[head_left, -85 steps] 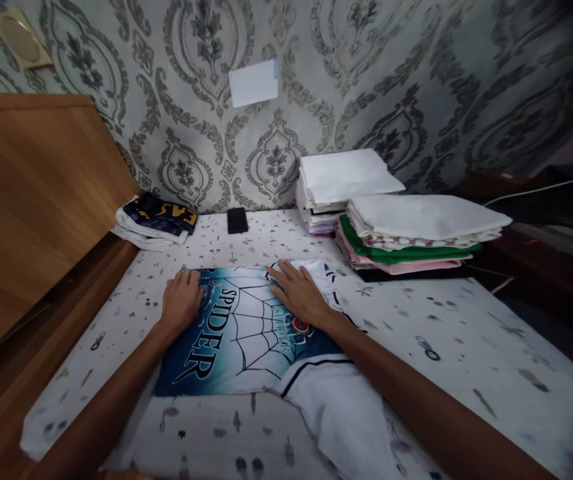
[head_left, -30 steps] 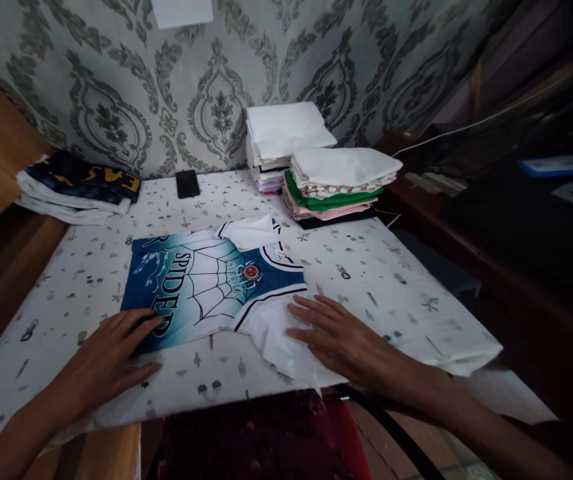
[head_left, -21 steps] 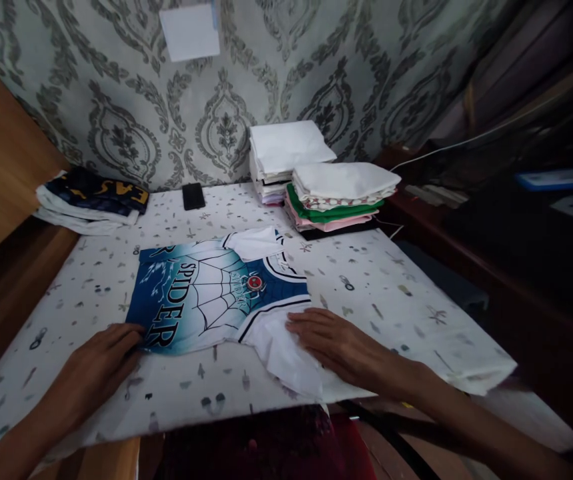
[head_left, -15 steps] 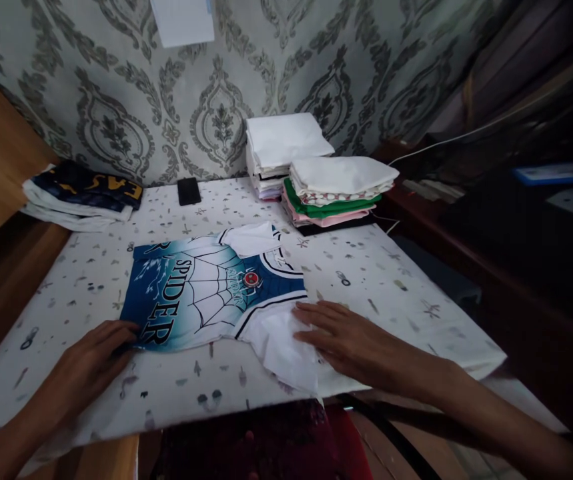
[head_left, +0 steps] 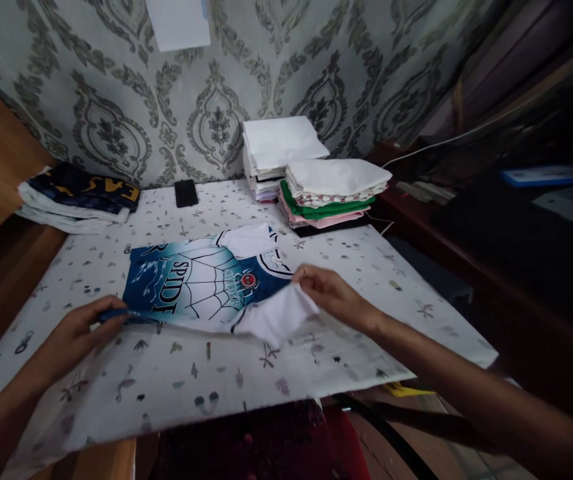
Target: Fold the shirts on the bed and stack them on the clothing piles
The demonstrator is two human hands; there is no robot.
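Note:
A blue and white T-shirt (head_left: 211,283) with a spider-web print and the word SPIDER lies sideways on the table, its collar toward the right. The far sleeve is folded in over the shirt. My left hand (head_left: 89,327) pinches the near corner of the blue hem, lifting it slightly off the cloth. At the near shoulder, my right hand (head_left: 329,293) is closed on the shirt, and the white near sleeve hangs beside its fingers. The near side edge is raised between both hands, covering part of the lettering.
A patterned white cloth (head_left: 191,373) covers the table. Two stacks of folded clothes (head_left: 286,140) stand at the back right. Dark and white folded garments (head_left: 79,197) lie at the back left, near a black phone (head_left: 186,193). A red and dark chair (head_left: 246,443) is below the front edge.
Both hands have closed on the shirt's near edge and raised it, pulling the edge up and inward. The near sleeve has lifted from the tabletop.

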